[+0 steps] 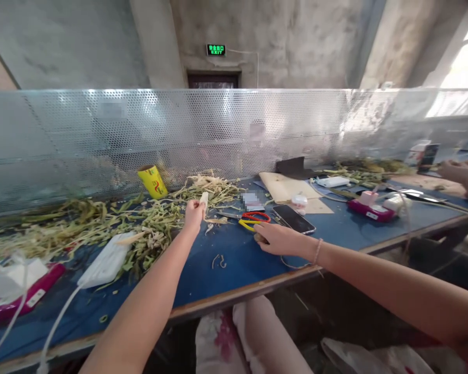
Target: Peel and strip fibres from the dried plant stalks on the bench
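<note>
My left hand (194, 214) is stretched out over the blue table (242, 259) and closed around a pale peeled stalk piece (205, 200), held upright beside the heap of green and dry plant stalks (101, 228). My right hand (277, 239) rests on the table with fingers curled down, right next to the yellow and red scissors (253, 220). What lies under those fingers is hidden. A black phone (294, 218) lies just beyond that hand.
A perforated metal screen (234, 130) closes the table's far side. A yellow tube (152, 182), cardboard sheet (286, 187), white power bank (106, 265) with cable, and pink devices (368, 210) lie around. Another person's hand (458, 174) works at the far right.
</note>
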### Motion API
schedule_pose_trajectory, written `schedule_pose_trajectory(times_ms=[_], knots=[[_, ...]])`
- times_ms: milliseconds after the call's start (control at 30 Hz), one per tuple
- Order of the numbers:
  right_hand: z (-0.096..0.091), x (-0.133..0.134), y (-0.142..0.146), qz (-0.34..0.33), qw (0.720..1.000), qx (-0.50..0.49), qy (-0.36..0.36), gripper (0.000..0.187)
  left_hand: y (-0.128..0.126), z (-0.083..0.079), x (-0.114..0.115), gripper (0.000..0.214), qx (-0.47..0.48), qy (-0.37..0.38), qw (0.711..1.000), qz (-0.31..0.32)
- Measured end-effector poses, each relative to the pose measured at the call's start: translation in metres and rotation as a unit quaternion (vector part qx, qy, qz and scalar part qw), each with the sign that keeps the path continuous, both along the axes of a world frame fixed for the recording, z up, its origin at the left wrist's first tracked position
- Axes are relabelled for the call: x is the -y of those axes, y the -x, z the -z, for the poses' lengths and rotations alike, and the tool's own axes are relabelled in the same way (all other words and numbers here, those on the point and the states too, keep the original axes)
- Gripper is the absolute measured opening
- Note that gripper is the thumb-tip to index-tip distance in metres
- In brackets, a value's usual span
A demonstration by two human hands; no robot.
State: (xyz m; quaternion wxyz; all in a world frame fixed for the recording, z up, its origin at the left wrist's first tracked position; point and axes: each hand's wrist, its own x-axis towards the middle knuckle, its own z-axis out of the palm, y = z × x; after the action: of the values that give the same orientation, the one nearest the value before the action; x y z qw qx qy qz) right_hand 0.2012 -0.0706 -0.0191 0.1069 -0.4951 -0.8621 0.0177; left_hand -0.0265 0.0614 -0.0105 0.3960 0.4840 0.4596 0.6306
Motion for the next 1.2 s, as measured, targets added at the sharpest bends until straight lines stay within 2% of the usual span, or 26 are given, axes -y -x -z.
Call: schedule_pose_trajectory(times_ms=[100,167,267,333,467,567,633,733,800,867,933,1000,1100,1200], knots=[[-0.014,-0.016,0.011,-0.013,0.998,-0.055,0.005,0.008,0.003,0.0,-0.001,0.017,0.016,-0.011,0.999,-0.028],[-0.025,-0.034,0.023,-0.015,0.994,-0.104,0.01,0.014,0.007,0.0,0.0,0.017,0.034,-0.028,0.998,-0.037],[-0.039,-0.076,0.046,-0.006,0.985,-0.165,0.046,0.022,0.015,-0.002,0.003,0.018,0.069,-0.047,0.996,-0.028],[-0.043,-0.11,0.059,0.02,0.981,-0.186,0.055,0.024,0.021,-0.003,0.005,0.021,0.086,-0.063,0.993,-0.046],[-0.031,-0.167,0.078,0.07,0.979,-0.166,0.093,0.027,0.03,-0.003,0.009,0.023,0.107,-0.071,0.989,-0.075],[-0.015,-0.185,0.084,0.066,0.982,-0.151,0.089,0.03,0.031,-0.005,0.011,0.021,0.112,-0.039,0.99,-0.076],[-0.011,-0.185,0.081,0.048,0.984,-0.144,0.089,0.034,0.031,-0.006,0.01,0.02,0.109,-0.026,0.991,-0.076],[-0.018,-0.169,0.065,0.038,0.991,-0.107,0.072,0.043,0.029,-0.009,0.01,0.02,0.1,-0.007,0.993,-0.069],[-0.028,-0.151,0.049,0.047,0.996,-0.057,0.057,0.032,0.029,-0.011,0.009,0.02,0.098,-0.003,0.994,-0.053],[-0.036,-0.131,0.034,0.043,0.992,0.02,0.115,0.022,0.028,-0.012,0.01,0.021,0.097,0.005,0.995,-0.024],[-0.038,-0.112,0.023,0.023,0.982,0.089,0.165,0.023,0.027,-0.013,0.011,0.022,0.089,0.022,0.996,0.001],[-0.035,-0.1,0.018,0.041,0.983,0.103,0.148,0.032,0.026,-0.014,0.012,0.022,0.074,0.04,0.996,0.013],[-0.027,-0.096,0.016,0.079,0.986,0.089,0.113,0.043,0.025,-0.014,0.014,0.02,0.044,0.058,0.997,0.02],[-0.024,-0.099,0.013,0.072,0.981,0.105,0.145,0.041,0.022,-0.012,0.018,0.014,-0.002,0.081,0.996,0.039]])
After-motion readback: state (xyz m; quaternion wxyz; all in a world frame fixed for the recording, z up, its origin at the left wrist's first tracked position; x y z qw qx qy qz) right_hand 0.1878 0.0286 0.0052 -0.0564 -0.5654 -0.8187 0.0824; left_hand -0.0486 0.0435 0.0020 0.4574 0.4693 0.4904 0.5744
